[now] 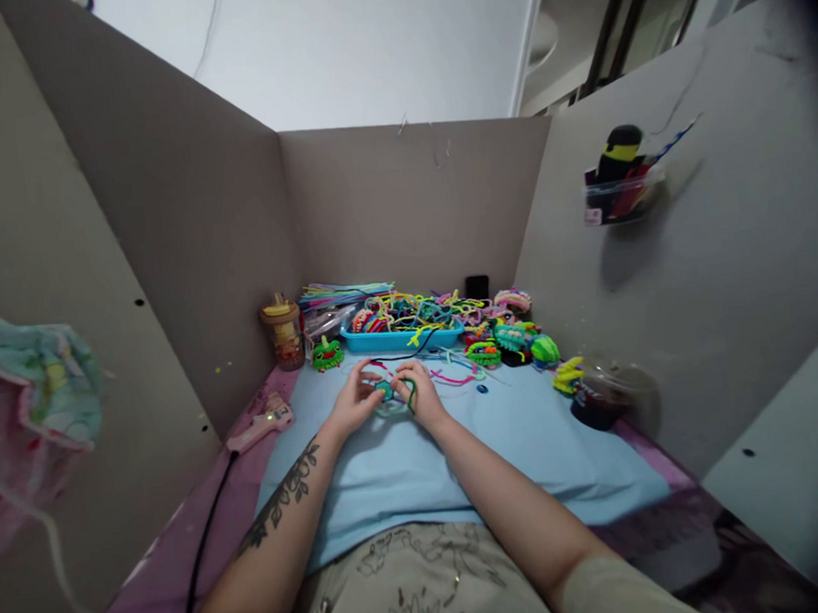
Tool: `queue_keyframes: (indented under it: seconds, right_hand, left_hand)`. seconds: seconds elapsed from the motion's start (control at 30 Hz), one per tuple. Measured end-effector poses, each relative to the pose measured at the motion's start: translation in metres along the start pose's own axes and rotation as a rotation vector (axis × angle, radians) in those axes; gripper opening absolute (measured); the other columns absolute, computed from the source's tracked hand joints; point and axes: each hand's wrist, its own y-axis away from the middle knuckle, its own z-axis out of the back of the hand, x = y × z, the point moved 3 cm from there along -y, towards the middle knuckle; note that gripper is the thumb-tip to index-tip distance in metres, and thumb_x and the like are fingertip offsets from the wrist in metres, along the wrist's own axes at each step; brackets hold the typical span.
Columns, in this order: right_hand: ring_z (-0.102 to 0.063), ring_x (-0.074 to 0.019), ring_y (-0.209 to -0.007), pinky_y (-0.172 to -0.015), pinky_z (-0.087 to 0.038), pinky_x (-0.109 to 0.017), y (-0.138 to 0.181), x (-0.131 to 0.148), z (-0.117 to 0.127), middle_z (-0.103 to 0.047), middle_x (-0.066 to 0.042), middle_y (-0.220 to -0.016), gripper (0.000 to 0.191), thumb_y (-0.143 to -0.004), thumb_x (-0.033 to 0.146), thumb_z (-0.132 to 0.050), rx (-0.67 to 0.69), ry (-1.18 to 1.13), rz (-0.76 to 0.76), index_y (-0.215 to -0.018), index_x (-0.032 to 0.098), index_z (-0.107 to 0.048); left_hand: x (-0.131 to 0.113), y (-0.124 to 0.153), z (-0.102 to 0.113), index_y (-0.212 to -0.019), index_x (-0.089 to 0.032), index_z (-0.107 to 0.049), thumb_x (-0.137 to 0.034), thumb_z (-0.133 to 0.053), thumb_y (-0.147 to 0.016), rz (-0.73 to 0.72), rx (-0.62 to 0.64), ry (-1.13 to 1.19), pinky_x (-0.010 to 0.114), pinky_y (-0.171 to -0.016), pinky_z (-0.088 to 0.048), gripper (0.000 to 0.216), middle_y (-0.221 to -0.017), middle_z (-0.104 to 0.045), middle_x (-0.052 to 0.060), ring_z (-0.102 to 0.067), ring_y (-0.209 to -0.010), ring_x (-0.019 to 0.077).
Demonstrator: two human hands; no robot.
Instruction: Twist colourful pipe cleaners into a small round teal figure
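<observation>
Head view: both hands meet near the middle of the desk, over a light blue cloth (530,429) that covers most of the top. The left hand (355,399) and right hand (419,394) together pinch a small green and teal pipe-cleaner piece (391,394) between fingertips, fingers curled around it; a green end of it hangs down by the right thumb. The left forearm bears a dark tattoo.

Just behind the hands, toward the desk's far edge, stands a blue tray (397,338) heaped with coloured pipe cleaners. A bundle of straight ones (345,294) lies behind it. Left of the tray sit a small green figure (326,353) and, in the far left corner, a bottle (283,329) with a yellow cap. Right of the tray is a cluster of finished colourful pieces (513,337). Near the right edge stands a dark cup (601,396) with a clear lid. At the left edge lies a pink glue gun (263,424), its black cord running toward the near edge. Grey cardboard walls (408,204) enclose the desk.
</observation>
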Motion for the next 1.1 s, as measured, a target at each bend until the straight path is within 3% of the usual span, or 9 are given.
queue_keyframes:
  seconds: [0.07,0.13,0.23,0.3,0.5,0.7,0.93,1.1]
  right_hand:
    - [-0.051,-0.0194,-0.092,-0.086,-0.040,-0.035,-0.001,-0.001,0.005,-0.055,-0.007,-0.093,0.015,-0.082,0.030,-0.055,-0.071,-0.039,-0.012,-0.074,0.019,-0.062]
    - [-0.051,-0.0188,-0.090,-0.084,-0.041,-0.033,-0.001,-0.002,0.008,-0.053,-0.007,-0.092,0.017,-0.083,0.031,-0.053,-0.124,-0.066,-0.017,-0.075,0.018,-0.060]
    - [-0.051,-0.0179,-0.089,-0.082,-0.041,-0.032,0.001,-0.003,0.009,-0.052,-0.007,-0.092,0.019,-0.085,0.033,-0.049,-0.174,-0.062,-0.015,-0.078,0.018,-0.058]
    - [-0.051,-0.0178,-0.088,-0.083,-0.041,-0.032,0.002,-0.001,0.007,-0.052,-0.006,-0.092,0.019,-0.085,0.033,-0.048,-0.188,-0.047,-0.012,-0.077,0.018,-0.057]
    - [-0.050,-0.0188,-0.089,-0.086,-0.039,-0.034,0.002,0.003,0.004,-0.051,-0.006,-0.091,0.019,-0.082,0.035,-0.055,-0.141,-0.027,0.006,-0.074,0.019,-0.062]
    - [-0.050,-0.0213,-0.094,-0.087,-0.038,-0.036,0.002,-0.003,-0.002,-0.053,-0.008,-0.096,0.020,-0.078,0.038,-0.060,-0.045,-0.049,-0.039,-0.074,0.019,-0.066]
    - [-0.048,-0.0229,-0.102,-0.092,-0.036,-0.038,0.003,-0.002,-0.003,-0.052,-0.008,-0.103,0.020,-0.078,0.039,-0.062,0.003,-0.019,-0.049,-0.073,0.021,-0.069]
    - [-0.050,-0.0217,-0.097,-0.090,-0.038,-0.037,0.001,-0.001,-0.001,-0.053,-0.008,-0.099,0.022,-0.075,0.041,-0.063,-0.032,-0.080,-0.078,-0.071,0.020,-0.068]
  left_hand:
    - [-0.006,-0.002,0.008,-0.119,-0.022,-0.046,-0.024,-0.068,-0.067,-0.079,-0.190,-0.033,0.026,-0.069,-0.045,0.056,-0.101,-0.057,0.006,-0.057,-0.078,0.0130]
    - [-0.009,-0.002,0.012,-0.109,-0.020,-0.052,-0.025,-0.067,-0.068,-0.106,-0.275,-0.086,0.025,-0.069,-0.044,0.044,-0.092,-0.059,0.004,-0.056,-0.076,0.0131]
    - [-0.010,-0.002,0.008,-0.090,-0.018,-0.060,-0.027,-0.067,-0.068,-0.082,-0.210,-0.179,0.025,-0.064,-0.041,0.025,-0.076,-0.061,0.003,-0.055,-0.068,0.0135]
    - [-0.008,0.000,0.002,-0.086,-0.017,-0.061,-0.028,-0.068,-0.067,-0.057,-0.159,-0.202,0.024,-0.060,-0.039,0.023,-0.072,-0.062,0.003,-0.055,-0.065,0.0138]
    - [-0.005,0.002,-0.010,-0.114,-0.017,-0.048,-0.030,-0.065,-0.069,-0.039,-0.023,-0.333,0.024,-0.059,-0.039,0.049,-0.074,-0.064,0.001,-0.058,-0.066,0.0141]
    - [-0.004,0.000,-0.004,-0.112,-0.016,-0.052,-0.027,-0.066,-0.068,-0.114,-0.073,-0.437,0.026,-0.070,-0.042,0.048,-0.075,-0.062,0.000,-0.056,-0.071,0.0137]
    - [0.002,-0.002,-0.005,-0.110,-0.014,-0.054,-0.027,-0.065,-0.069,-0.054,-0.051,-0.324,0.024,-0.061,-0.040,0.045,-0.074,-0.065,0.001,-0.055,-0.064,0.0121]
    - [0.006,-0.004,-0.004,-0.097,-0.013,-0.060,-0.031,-0.068,-0.066,0.005,-0.069,-0.276,0.023,-0.058,-0.041,0.037,-0.077,-0.066,0.003,-0.056,-0.062,0.0120]
